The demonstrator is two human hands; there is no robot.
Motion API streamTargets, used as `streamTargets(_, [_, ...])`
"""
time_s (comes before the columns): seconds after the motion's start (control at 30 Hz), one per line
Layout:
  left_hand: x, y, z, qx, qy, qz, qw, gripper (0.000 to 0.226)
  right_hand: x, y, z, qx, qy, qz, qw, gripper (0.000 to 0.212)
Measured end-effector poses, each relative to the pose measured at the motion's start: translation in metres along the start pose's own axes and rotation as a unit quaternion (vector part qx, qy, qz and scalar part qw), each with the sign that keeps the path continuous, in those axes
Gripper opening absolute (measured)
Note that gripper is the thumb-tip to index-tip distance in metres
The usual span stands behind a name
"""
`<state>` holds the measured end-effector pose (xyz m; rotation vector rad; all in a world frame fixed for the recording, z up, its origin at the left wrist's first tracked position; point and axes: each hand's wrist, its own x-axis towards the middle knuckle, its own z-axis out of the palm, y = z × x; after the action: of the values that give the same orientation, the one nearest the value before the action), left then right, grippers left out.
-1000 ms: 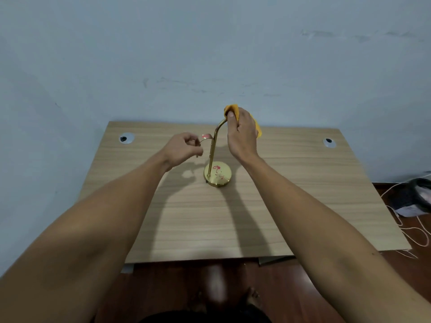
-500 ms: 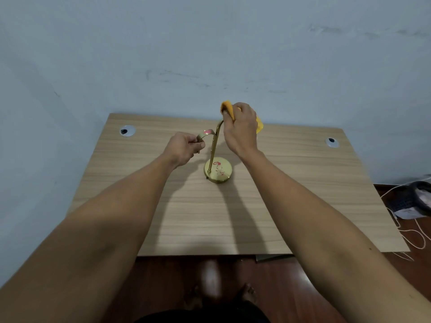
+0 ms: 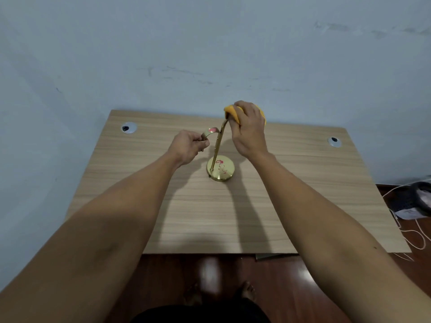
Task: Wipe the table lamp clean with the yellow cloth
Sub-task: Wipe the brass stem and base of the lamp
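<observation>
Your slim brass-coloured table lamp (image 3: 215, 150) stands just above the middle of the frame on the pale wood-grain table (image 3: 303, 194). Its round base (image 3: 220, 170) sits flat on the wood, and its thin stem rises toward the upper part of the picture, leaning slightly right. That stem is the long axis. At the top it arches over to the left and ends in a small curved head that points left and down.

Your left hand (image 3: 187, 146) is closed on that curved head and steadies it. Your right hand (image 3: 249, 130) is wrapped around the soft yellow cloth (image 3: 231, 113) and presses it onto the top of the arch.

The lamp looks light, top-heavy and smooth, so it will likely slide or tip. Keep your hold at the head or press down on the base. The thin stem may flex, so rub gently. The cloth is limp and bunches easily.
</observation>
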<state>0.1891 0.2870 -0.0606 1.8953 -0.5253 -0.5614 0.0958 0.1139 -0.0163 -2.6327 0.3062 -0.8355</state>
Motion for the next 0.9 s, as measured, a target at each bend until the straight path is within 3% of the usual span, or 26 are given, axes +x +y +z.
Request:
streamTargets(0.1, [0.002, 0.000, 0.001, 0.015, 0.005, 0.007, 1.000, 0.014, 0.018, -0.013, 0.003, 0.150, 0.030, 0.183, 0.971, 0.033])
streamTargets(0.13, [0.002, -0.001, 0.000, 0.020, 0.009, 0.010, 1.000, 0.013, 0.019, -0.018, 0.005, 0.162, 0.035, 0.205, 0.965, 0.035])
streamTargets(0.17, [0.002, -0.002, 0.000, 0.023, 0.011, 0.013, 1.000, 0.013, 0.015, -0.020, 0.008, 0.134, 0.035, 0.187, 0.972, 0.032])
streamTargets(0.23, [0.003, -0.004, 0.000, 0.028, 0.009, 0.019, 0.999, 0.012, -0.002, -0.016, 0.009, 0.023, 0.000, 0.059, 0.998, 0.028])
streamTargets(0.3, [0.003, -0.005, 0.000, 0.027, 0.005, 0.022, 0.999, 0.013, -0.011, -0.001, 0.005, -0.071, -0.036, -0.072, 0.994, 0.032])
streamTargets(0.37, [0.005, -0.005, 0.000, 0.027, 0.006, 0.018, 0.999, 0.015, -0.012, 0.007, 0.005, -0.084, -0.037, -0.117, 0.989, 0.029])
streamTargets(0.47, [0.005, -0.006, 0.005, 0.038, 0.002, 0.018, 0.999, 0.019, -0.004, -0.001, 0.008, 0.018, 0.026, -0.001, 1.000, 0.019])
streamTargets(0.53, [0.005, -0.008, 0.006, 0.040, 0.006, 0.020, 0.999, 0.020, 0.007, -0.013, 0.007, 0.149, 0.066, 0.130, 0.978, 0.025])
streamTargets(0.6, [0.005, -0.009, 0.005, 0.040, 0.008, 0.016, 0.999, 0.020, 0.014, -0.018, 0.006, 0.191, 0.076, 0.200, 0.958, 0.030])
streamTargets(0.63, [0.005, -0.010, 0.004, 0.040, 0.008, 0.015, 0.999, 0.019, 0.012, -0.017, 0.006, 0.159, 0.070, 0.182, 0.968, 0.027])
streamTargets(0.7, [0.005, -0.010, 0.004, 0.036, 0.005, 0.017, 0.999, 0.018, -0.002, -0.009, 0.006, 0.023, 0.033, 0.042, 0.998, 0.023])
streamTargets(0.8, [0.004, -0.009, 0.004, 0.033, -0.002, 0.021, 0.999, 0.019, -0.016, 0.010, 0.002, -0.105, -0.036, -0.150, 0.982, 0.034])
streamTargets(0.9, [0.004, -0.008, 0.005, 0.036, -0.008, 0.021, 0.999, 0.022, -0.010, 0.011, 0.004, -0.045, -0.012, -0.114, 0.992, 0.028])
